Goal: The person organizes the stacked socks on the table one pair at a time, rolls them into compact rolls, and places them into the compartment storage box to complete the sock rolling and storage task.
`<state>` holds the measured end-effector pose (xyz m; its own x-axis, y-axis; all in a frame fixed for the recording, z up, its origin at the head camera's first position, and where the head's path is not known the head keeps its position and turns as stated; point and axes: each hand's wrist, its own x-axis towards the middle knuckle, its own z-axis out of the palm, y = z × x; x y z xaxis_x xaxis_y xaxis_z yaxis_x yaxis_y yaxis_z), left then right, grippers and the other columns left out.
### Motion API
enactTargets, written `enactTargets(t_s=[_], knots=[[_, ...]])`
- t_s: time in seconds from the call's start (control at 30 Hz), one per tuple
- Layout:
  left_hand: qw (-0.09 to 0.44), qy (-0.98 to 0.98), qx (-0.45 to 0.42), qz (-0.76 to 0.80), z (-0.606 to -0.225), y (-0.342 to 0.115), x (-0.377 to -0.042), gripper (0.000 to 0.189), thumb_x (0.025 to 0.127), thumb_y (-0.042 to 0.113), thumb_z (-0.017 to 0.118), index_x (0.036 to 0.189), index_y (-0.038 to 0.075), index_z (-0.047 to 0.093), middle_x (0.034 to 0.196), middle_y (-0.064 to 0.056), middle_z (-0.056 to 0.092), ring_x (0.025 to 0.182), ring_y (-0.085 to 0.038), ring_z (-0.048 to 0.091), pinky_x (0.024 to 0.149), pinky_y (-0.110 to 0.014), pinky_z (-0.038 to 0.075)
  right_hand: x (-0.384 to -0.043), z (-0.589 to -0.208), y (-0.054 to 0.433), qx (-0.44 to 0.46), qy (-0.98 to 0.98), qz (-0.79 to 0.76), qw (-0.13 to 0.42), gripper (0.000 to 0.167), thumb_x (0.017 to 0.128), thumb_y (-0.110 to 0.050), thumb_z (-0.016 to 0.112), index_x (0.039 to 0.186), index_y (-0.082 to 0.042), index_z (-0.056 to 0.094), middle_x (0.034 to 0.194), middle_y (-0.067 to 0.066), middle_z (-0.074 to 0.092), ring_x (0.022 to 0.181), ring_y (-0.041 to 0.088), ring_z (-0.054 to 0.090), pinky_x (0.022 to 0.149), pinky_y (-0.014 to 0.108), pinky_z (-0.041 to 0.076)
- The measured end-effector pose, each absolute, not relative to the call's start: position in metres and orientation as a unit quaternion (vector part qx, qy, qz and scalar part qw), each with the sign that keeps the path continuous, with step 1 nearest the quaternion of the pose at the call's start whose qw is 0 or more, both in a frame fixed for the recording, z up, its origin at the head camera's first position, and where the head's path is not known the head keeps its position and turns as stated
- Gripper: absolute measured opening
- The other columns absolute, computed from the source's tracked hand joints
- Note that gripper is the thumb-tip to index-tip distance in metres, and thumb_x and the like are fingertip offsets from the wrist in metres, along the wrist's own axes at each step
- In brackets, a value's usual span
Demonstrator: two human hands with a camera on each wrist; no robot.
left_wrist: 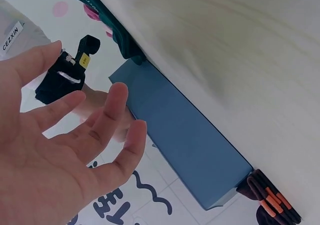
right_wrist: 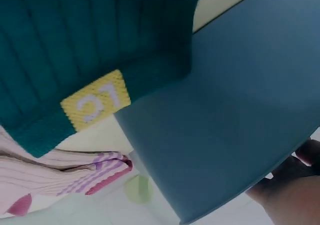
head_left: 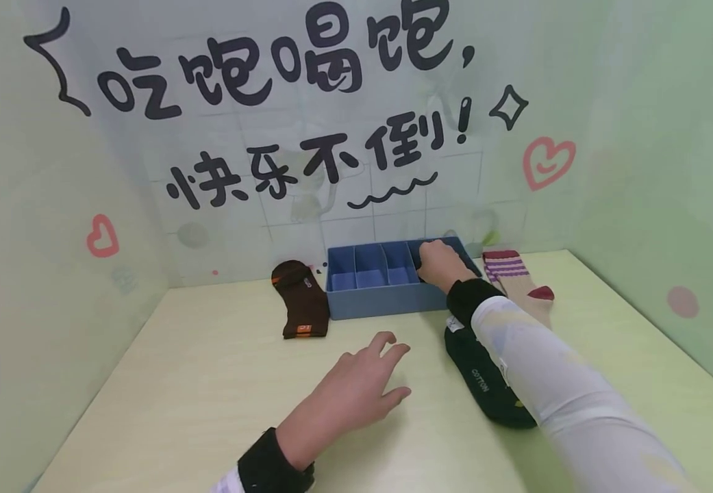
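My right hand [head_left: 442, 266] reaches down into the right end of a blue divided box [head_left: 387, 301], its fingers bent and partly below the rim. Dark material shows around that hand inside the box; I cannot tell whether the fingers grip it. In the right wrist view, part of the right hand [right_wrist: 295, 200] appears at the box's rim. My left hand [head_left: 356, 387] hovers over the table in front of the box, fingers spread and loosely bent, holding nothing. Under the right forearm lies a dark green sock [head_left: 482, 383] marked COTTON, its ribbed cuff [right_wrist: 100, 50] carrying a yellow label.
A brown sock [head_left: 303, 301] with orange trim lies against the box's left end. To the right of the box is a beige sock [head_left: 516, 281] with purple stripes and dark red patches. Behind the pale table [head_left: 196, 397] stands a wall [head_left: 208, 226] with large lettering.
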<state>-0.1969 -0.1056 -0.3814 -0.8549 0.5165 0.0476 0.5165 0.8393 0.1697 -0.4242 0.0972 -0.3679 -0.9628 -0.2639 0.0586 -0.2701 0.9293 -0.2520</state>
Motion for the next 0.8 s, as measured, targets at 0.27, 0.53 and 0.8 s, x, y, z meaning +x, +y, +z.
enactTargets(t_s=[0.27,0.53,0.8], knots=[[0.035,0.96,0.273,0.059,-0.386,-0.103,-0.199,0.06,0.101,0.046,0.071,0.154,0.023,0.054,0.159,-0.004,0.05,0.126,-0.023,0.068,0.098,-0.051,0.057,-0.431,-0.364,0.111,0.212,-0.969,0.085,-0.093,0.015,0.107,-0.007,0.046,0.098,-0.002,0.056,0.077,0.004,0.04,0.064,0.017,0.038,0.07,0.035,0.037],[0.046,0.961,0.266,0.06,-0.39,-0.103,-0.199,0.066,0.102,0.046,0.07,0.16,0.024,0.047,0.162,-0.003,0.048,0.14,-0.026,0.058,0.107,-0.053,0.054,-0.41,-0.327,0.126,0.278,-0.954,0.09,-0.062,0.039,0.107,-0.004,0.041,0.135,0.005,0.067,0.137,0.026,0.068,0.111,0.03,0.066,0.106,0.049,0.053],[0.008,0.954,0.297,0.04,-0.389,-0.103,-0.201,0.058,0.104,0.039,0.069,0.156,0.023,0.051,0.156,-0.002,0.054,0.136,-0.023,0.06,0.103,-0.049,0.057,-0.332,-0.311,0.146,0.256,-0.952,0.041,-0.165,0.037,0.099,-0.001,0.057,0.133,-0.005,0.07,0.132,0.016,0.072,0.113,0.031,0.068,0.105,0.053,0.057]])
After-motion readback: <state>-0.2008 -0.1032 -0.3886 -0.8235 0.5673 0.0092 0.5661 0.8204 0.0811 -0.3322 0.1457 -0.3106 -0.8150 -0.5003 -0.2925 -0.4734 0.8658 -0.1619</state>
